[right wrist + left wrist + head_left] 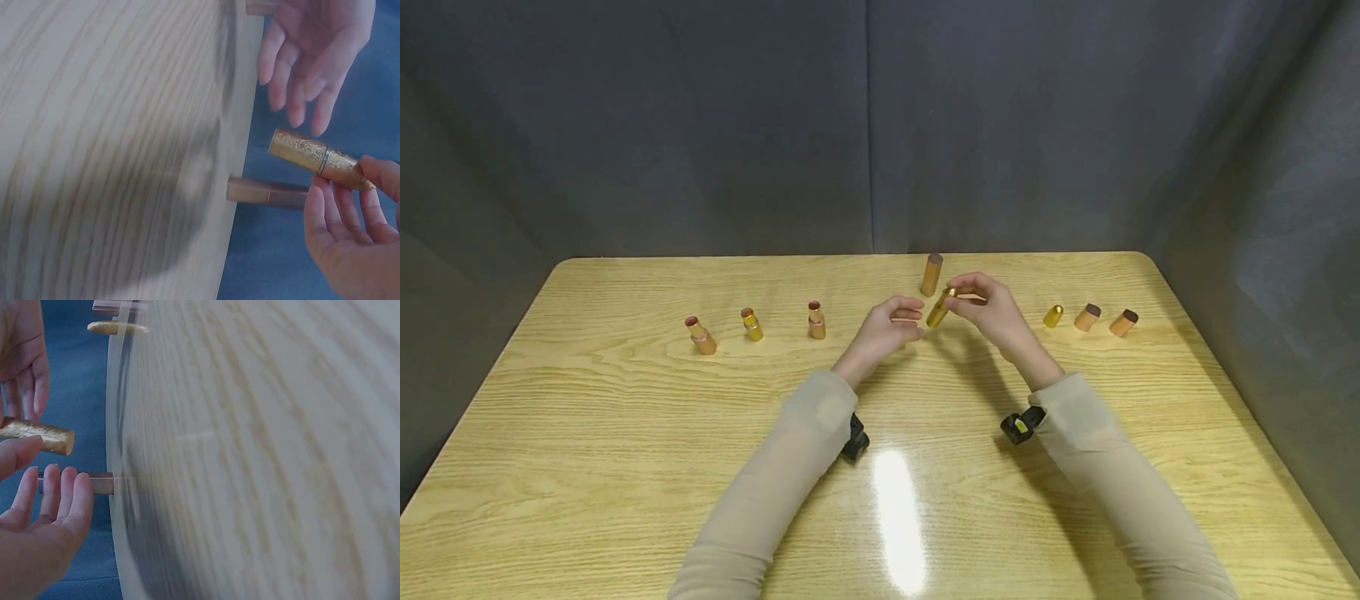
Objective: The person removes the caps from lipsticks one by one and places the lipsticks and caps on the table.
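My right hand (988, 310) pinches a gold lipstick tube (300, 150) between thumb and fingertips, at its rounded end. The tube tilts above the table, a silver ring around its middle and its flat end toward the lower left in the head view. Close beside that flat end is my left hand (886, 331), fingers loosely bent and spread, gripping nothing. In the left wrist view, its thumb overlaps the gold tube (53, 439). Just behind both hands a tall copper-coloured, faceted lipstick tube (932, 277) stands upright.
To the left stand three uncapped lipsticks: copper (702, 337), gold (752, 326) and copper (817, 321). At right stand a rounded gold cap (1053, 316) and two copper-coloured caps (1087, 317), (1123, 322). A dark curtain (737, 125) hangs behind the wooden table (625, 467).
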Demonstrator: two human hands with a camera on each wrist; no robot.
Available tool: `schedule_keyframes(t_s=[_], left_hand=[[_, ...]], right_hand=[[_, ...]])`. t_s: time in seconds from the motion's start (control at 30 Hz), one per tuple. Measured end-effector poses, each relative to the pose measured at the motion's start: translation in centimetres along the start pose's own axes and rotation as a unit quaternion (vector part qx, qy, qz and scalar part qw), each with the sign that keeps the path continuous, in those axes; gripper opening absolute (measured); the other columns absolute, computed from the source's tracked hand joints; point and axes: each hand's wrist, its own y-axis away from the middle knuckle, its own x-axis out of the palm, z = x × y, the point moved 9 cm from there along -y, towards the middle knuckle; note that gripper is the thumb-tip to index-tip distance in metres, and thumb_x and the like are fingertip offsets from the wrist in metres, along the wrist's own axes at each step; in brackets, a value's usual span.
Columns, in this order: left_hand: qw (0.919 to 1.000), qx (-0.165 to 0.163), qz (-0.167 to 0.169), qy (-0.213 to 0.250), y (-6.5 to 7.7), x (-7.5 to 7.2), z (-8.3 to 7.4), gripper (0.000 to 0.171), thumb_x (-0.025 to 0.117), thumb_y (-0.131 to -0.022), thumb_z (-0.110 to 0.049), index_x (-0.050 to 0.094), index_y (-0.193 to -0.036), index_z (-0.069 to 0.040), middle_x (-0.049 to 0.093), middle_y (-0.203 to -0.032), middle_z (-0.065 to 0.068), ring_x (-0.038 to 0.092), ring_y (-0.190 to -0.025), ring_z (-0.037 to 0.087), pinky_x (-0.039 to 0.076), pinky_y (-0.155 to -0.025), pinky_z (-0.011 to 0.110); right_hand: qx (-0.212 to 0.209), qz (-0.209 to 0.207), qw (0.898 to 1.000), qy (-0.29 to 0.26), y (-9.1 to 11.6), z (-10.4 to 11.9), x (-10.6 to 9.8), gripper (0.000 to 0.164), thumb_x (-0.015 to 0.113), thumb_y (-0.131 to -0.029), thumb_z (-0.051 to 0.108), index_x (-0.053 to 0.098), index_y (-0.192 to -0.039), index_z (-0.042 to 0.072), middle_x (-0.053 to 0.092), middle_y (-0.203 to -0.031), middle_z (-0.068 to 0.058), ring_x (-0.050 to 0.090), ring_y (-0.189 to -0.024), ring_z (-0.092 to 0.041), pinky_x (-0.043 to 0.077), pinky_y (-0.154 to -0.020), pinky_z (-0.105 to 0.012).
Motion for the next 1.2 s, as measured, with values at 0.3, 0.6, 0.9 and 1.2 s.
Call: schedule_keyframes(t_s=[0.3,0.6,0.9,1.2], left_hand=[[0.9998,-0.005,0.012,-0.018,0.2,0.5,0.2,0.043,0.064,-0.089,-0.009,0.051,-0.13,-0.005,0.053,-0.131,0.015,0.051,-0.123,0.029,0.049,-0.094,0.036],[0.9991,0.015,0.013,-0.038,0.3,0.6,0.2,0.039,0.059,-0.095,-0.03,0.055,-0.127,-0.006,0.06,-0.123,0.015,0.058,-0.112,0.024,0.051,-0.093,0.038],[0.9995,0.01,0.006,-0.029,0.5,0.5,0.1,0.037,0.057,-0.097,-0.031,0.056,-0.123,-0.005,0.06,-0.118,0.015,0.058,-0.094,0.015,0.054,-0.091,0.039],[0.9994,0.021,0.008,-0.026,0.7,0.5,0.0,0.038,0.058,-0.096,-0.028,0.055,-0.122,0.0,0.057,-0.12,0.016,0.057,-0.105,0.021,0.054,-0.091,0.038]], right_hand=[[-0.002,0.01,1.0,0.003,0.1,0.3,1.1,0.032,0.058,-0.095,0.009,0.052,-0.123,-0.005,0.058,-0.119,-0.019,0.058,-0.108,-0.025,0.052,-0.089,-0.026],[0.007,0.02,1.0,-0.006,0.0,0.0,1.5,0.036,0.056,-0.096,0.014,0.051,-0.127,-0.005,0.056,-0.117,-0.019,0.058,-0.093,-0.01,0.054,-0.084,-0.024],[0.013,0.041,0.999,-0.017,-0.1,-0.3,2.0,0.042,0.053,-0.098,0.017,0.045,-0.132,-0.006,0.054,-0.12,-0.021,0.057,-0.091,-0.006,0.053,-0.095,-0.036],[0.069,0.065,0.993,-0.075,-0.1,-1.2,2.6,0.04,0.053,-0.097,0.016,0.044,-0.129,-0.008,0.055,-0.103,-0.002,0.06,-0.083,-0.001,0.052,-0.096,-0.033]])
